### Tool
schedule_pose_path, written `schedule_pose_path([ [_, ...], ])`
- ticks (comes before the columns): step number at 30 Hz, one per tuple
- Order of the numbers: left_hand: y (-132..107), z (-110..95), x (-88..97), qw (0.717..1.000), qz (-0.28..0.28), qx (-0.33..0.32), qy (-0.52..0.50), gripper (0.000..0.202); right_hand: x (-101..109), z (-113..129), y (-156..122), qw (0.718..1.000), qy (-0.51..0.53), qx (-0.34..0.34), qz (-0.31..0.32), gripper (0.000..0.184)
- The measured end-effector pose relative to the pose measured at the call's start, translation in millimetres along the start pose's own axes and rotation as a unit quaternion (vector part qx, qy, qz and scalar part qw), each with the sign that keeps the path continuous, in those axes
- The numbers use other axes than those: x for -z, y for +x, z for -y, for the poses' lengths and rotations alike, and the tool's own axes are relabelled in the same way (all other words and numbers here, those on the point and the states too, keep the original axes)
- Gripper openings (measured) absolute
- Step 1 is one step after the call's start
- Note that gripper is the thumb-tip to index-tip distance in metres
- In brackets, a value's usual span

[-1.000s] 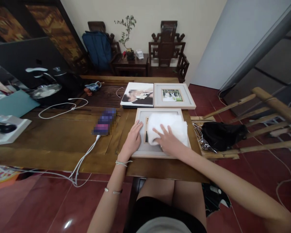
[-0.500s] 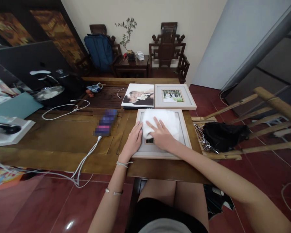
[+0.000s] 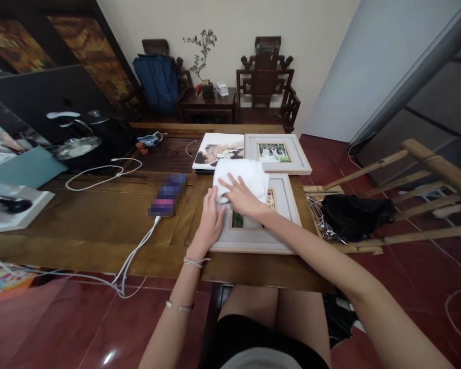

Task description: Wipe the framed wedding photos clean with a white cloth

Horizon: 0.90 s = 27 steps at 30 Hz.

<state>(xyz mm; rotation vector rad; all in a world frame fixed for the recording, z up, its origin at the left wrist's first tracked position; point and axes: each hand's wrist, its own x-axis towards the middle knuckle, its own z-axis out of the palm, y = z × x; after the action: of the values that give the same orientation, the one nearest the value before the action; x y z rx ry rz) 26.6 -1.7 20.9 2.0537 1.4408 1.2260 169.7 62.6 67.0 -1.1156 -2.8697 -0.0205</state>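
A picture frame (image 3: 294, 211) with a pale wooden border lies flat on the near edge of the table. My right hand (image 3: 241, 198) presses a folded white cloth (image 3: 249, 170) onto its upper left part, fingers spread over the cloth. The cloth hides the frame's top left corner and hangs over its far edge. Part of the photo (image 3: 237, 220) shows below my right hand. My left hand (image 3: 211, 219) rests along the frame's left side, fingers stretched out, fingertips beside the cloth.
Behind lie a second framed photo (image 3: 302, 163) and a white-covered photo album (image 3: 218, 148). A phone (image 3: 169, 195) with a white cable (image 3: 140, 241) is left of my hands. A kettle (image 3: 109, 130) stands farther left. A bamboo chair (image 3: 426, 154) with a black bag (image 3: 355, 216) is at right.
My right hand and the white cloth have slid left and away from me across the frame, uncovering its right side and more of the photo. My left hand has hardly moved.
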Motion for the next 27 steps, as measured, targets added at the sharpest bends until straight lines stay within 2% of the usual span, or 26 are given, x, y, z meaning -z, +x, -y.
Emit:
schedule_pose_path([
  [3, -0.8, 2.6, -1.2, 1.000, 0.007, 0.002, -0.016, 0.059, 2.8, 6.0, -20.7, 0.999, 0.010, 0.036, 0.024, 0.037],
  [5, -1.6, 3.5, -1.1, 1.000, 0.018, -0.004, -0.022, 0.059, 3.3, 3.9, -27.9, 0.999, 0.012, 0.029, 0.028, 0.038],
  [9, -2.2, 3.7, 0.5, 0.998, 0.043, -0.023, -0.027, 0.058, 1.8, 1.1, -20.9, 0.998, -0.009, -0.054, 0.009, 0.034],
  [13, -2.8, 3.2, 2.4, 0.997, 0.051, -0.012, -0.053, 0.060, 5.0, 22.6, -19.7, 0.994, 0.001, -0.102, 0.031, 0.032],
  [15, -4.0, 2.8, 3.8, 0.995, 0.046, -0.003, -0.092, 0.063, 8.9, 40.5, -32.5, 0.995, 0.026, -0.079, 0.046, 0.032],
  [19, -6.9, 0.6, 7.8, 0.980, 0.040, 0.029, -0.194, 0.065, 18.9, 74.1, -74.8, 0.996, 0.059, 0.025, 0.065, 0.030],
  [21, -7.4, -0.9, 8.7, 0.978, 0.055, 0.037, -0.198, 0.065, 23.4, 83.5, -93.0, 0.994, 0.070, 0.051, 0.073, 0.031],
  [24, -6.8, -1.9, 7.0, 0.986, 0.075, 0.038, -0.146, 0.062, 24.8, 81.6, -102.2, 0.993, 0.076, 0.040, 0.079, 0.033],
  [27, -5.6, -0.4, 3.6, 0.992, 0.079, 0.039, -0.091, 0.059, 16.8, 62.8, -86.4, 0.998, 0.044, -0.008, 0.051, 0.032],
])
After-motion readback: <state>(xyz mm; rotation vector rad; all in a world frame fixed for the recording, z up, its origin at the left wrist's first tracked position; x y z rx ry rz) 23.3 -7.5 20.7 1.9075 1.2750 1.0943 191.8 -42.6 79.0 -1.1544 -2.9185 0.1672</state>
